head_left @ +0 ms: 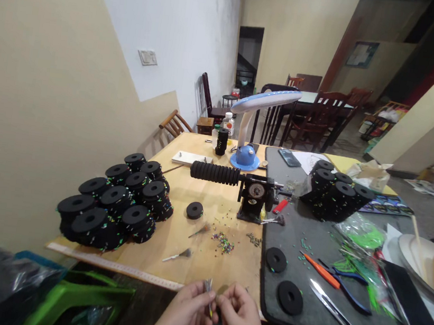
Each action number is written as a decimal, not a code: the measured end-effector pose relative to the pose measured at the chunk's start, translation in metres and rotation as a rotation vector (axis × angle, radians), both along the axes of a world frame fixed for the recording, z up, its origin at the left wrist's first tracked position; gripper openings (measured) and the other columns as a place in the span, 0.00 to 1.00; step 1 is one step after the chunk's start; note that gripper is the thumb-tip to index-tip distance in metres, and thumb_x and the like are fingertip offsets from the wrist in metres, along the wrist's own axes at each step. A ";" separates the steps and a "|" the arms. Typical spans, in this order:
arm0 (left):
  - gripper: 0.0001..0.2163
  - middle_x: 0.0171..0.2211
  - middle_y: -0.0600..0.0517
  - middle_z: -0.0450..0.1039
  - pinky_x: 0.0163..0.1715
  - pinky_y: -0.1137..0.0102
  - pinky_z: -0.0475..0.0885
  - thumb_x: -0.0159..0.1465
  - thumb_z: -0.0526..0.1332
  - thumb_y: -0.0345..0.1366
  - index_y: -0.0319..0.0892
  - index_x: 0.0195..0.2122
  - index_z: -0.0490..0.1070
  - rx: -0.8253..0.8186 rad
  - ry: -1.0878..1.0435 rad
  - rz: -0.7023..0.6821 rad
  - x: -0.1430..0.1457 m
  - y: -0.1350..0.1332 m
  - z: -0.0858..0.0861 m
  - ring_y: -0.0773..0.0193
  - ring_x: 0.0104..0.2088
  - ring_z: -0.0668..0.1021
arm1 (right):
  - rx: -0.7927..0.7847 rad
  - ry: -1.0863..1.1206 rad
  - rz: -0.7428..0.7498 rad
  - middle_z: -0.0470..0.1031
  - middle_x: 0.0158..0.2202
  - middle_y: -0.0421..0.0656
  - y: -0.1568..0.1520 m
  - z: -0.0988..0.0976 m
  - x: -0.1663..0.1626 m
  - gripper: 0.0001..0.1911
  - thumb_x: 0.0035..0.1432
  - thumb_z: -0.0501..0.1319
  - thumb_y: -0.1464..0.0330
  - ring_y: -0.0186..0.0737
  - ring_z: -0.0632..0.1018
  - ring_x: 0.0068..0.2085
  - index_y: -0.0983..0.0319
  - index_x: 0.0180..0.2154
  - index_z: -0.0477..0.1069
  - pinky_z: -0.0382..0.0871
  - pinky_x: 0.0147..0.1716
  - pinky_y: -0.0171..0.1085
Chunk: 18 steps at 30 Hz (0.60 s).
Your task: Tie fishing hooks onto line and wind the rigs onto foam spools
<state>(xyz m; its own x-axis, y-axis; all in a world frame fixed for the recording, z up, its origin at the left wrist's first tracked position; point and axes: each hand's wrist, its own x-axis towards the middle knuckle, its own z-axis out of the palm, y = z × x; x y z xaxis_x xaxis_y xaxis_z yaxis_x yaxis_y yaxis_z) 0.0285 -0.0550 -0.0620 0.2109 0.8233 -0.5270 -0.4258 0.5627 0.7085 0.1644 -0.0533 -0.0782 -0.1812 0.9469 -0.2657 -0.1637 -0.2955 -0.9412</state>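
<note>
At the table's front edge my left hand (192,306) is closed round a small bundle of thin grey strands (208,285), with a yellowish bit showing below the fingers. Close beside it, my right hand (239,314) pinches thumb against fingers; whatever is in that pinch is too small to make out. Two similar fanned bundles lie beyond my hands, a grey one (184,254) and a brownish one (204,228). Near them is a loose pile of small coloured beads (224,243). A single black foam spool (194,210) lies flat behind the bundles.
Stacked black foam spools (116,197) fill the table's left side. A black winding device (255,191) and a blue lamp (245,156) stand behind. On the grey mat (291,236) lie an orange-handled tool (320,270), pliers (348,289) and a metal cutter (333,308).
</note>
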 end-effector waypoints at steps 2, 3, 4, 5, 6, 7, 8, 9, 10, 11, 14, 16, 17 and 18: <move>0.18 0.20 0.56 0.72 0.19 0.78 0.66 0.49 0.73 0.44 0.38 0.28 0.70 0.014 0.014 -0.003 0.001 0.000 0.000 0.70 0.20 0.75 | -0.009 -0.003 -0.008 0.68 0.14 0.34 0.000 0.000 -0.001 0.28 0.46 0.65 0.43 0.27 0.60 0.15 0.60 0.24 0.62 0.50 0.17 0.29; 0.18 0.20 0.56 0.72 0.19 0.78 0.66 0.49 0.73 0.45 0.38 0.28 0.69 0.025 0.025 -0.005 0.001 -0.001 -0.001 0.70 0.20 0.75 | -0.010 -0.007 -0.013 0.68 0.14 0.34 0.000 -0.001 -0.001 0.28 0.46 0.65 0.42 0.27 0.60 0.15 0.60 0.24 0.62 0.50 0.17 0.29; 0.18 0.19 0.56 0.72 0.19 0.78 0.66 0.49 0.73 0.46 0.38 0.28 0.69 0.040 0.039 -0.004 0.001 -0.001 -0.001 0.70 0.20 0.75 | -0.007 -0.012 -0.022 0.67 0.14 0.34 0.000 -0.002 -0.001 0.28 0.45 0.64 0.42 0.27 0.60 0.15 0.60 0.24 0.62 0.50 0.17 0.29; 0.19 0.19 0.56 0.72 0.19 0.78 0.67 0.49 0.73 0.47 0.38 0.28 0.69 0.057 0.057 -0.003 0.002 -0.002 -0.001 0.70 0.20 0.75 | -0.004 -0.016 -0.032 0.67 0.14 0.34 0.000 -0.003 -0.002 0.29 0.45 0.64 0.41 0.27 0.59 0.15 0.60 0.24 0.62 0.50 0.17 0.29; 0.19 0.20 0.56 0.72 0.19 0.78 0.67 0.49 0.73 0.48 0.38 0.28 0.69 0.076 0.079 -0.002 0.002 -0.002 -0.001 0.70 0.20 0.75 | -0.002 -0.024 -0.039 0.67 0.14 0.34 0.000 -0.003 -0.001 0.29 0.45 0.63 0.41 0.28 0.59 0.15 0.60 0.24 0.63 0.50 0.17 0.29; 0.20 0.20 0.56 0.72 0.19 0.77 0.68 0.49 0.73 0.48 0.38 0.28 0.69 0.097 0.105 0.000 0.002 -0.002 -0.001 0.69 0.20 0.75 | -0.001 -0.033 -0.038 0.67 0.14 0.34 0.000 -0.002 -0.001 0.29 0.45 0.63 0.41 0.28 0.59 0.15 0.60 0.24 0.63 0.50 0.17 0.29; 0.20 0.21 0.56 0.72 0.20 0.77 0.68 0.48 0.73 0.49 0.38 0.28 0.70 0.120 0.133 0.003 0.002 -0.002 0.000 0.69 0.21 0.75 | -0.002 -0.043 -0.031 0.66 0.14 0.34 0.000 -0.001 0.000 0.29 0.45 0.63 0.41 0.28 0.60 0.16 0.60 0.24 0.63 0.50 0.17 0.29; 0.21 0.21 0.55 0.72 0.20 0.76 0.69 0.48 0.73 0.50 0.37 0.28 0.70 0.141 0.162 0.004 0.003 -0.002 0.001 0.69 0.21 0.75 | -0.002 -0.051 -0.026 0.66 0.14 0.34 0.000 0.000 0.000 0.29 0.45 0.63 0.41 0.28 0.60 0.16 0.60 0.24 0.63 0.50 0.17 0.29; 0.22 0.22 0.55 0.72 0.20 0.76 0.69 0.47 0.72 0.51 0.37 0.28 0.70 0.161 0.190 0.004 0.003 -0.002 0.003 0.68 0.21 0.75 | 0.000 -0.057 -0.021 0.66 0.15 0.34 0.000 0.003 0.001 0.29 0.45 0.63 0.41 0.29 0.61 0.16 0.60 0.24 0.63 0.51 0.18 0.29; 0.22 0.22 0.55 0.72 0.20 0.76 0.69 0.47 0.72 0.52 0.37 0.28 0.71 0.179 0.216 0.005 0.003 -0.002 0.005 0.68 0.21 0.75 | 0.002 -0.060 -0.015 0.66 0.15 0.34 0.001 0.005 0.002 0.29 0.45 0.63 0.40 0.29 0.61 0.16 0.60 0.24 0.63 0.51 0.18 0.30; 0.23 0.21 0.56 0.71 0.20 0.75 0.69 0.47 0.71 0.55 0.38 0.27 0.70 0.231 0.279 0.012 0.004 -0.002 0.010 0.67 0.22 0.75 | 0.010 -0.052 -0.012 0.64 0.15 0.33 0.001 0.011 0.004 0.30 0.45 0.63 0.40 0.29 0.61 0.17 0.60 0.24 0.63 0.52 0.19 0.30; 0.24 0.21 0.57 0.70 0.19 0.75 0.69 0.47 0.70 0.56 0.38 0.26 0.70 0.257 0.304 0.019 0.005 -0.003 0.012 0.67 0.22 0.75 | 0.008 -0.042 -0.013 0.63 0.16 0.33 0.001 0.012 0.004 0.30 0.44 0.63 0.40 0.29 0.61 0.18 0.61 0.24 0.64 0.52 0.19 0.30; 0.24 0.20 0.57 0.69 0.19 0.75 0.69 0.46 0.70 0.57 0.38 0.26 0.69 0.266 0.312 0.020 0.006 -0.003 0.012 0.67 0.22 0.75 | 0.008 -0.040 -0.017 0.63 0.16 0.32 0.001 0.012 0.005 0.30 0.44 0.64 0.40 0.29 0.61 0.18 0.61 0.24 0.64 0.52 0.19 0.30; 0.24 0.20 0.57 0.69 0.19 0.75 0.69 0.46 0.70 0.57 0.39 0.25 0.69 0.273 0.318 0.019 0.006 -0.004 0.012 0.67 0.22 0.75 | 0.006 -0.040 -0.016 0.63 0.16 0.32 0.002 0.012 0.005 0.30 0.44 0.64 0.40 0.29 0.60 0.18 0.61 0.24 0.64 0.52 0.19 0.30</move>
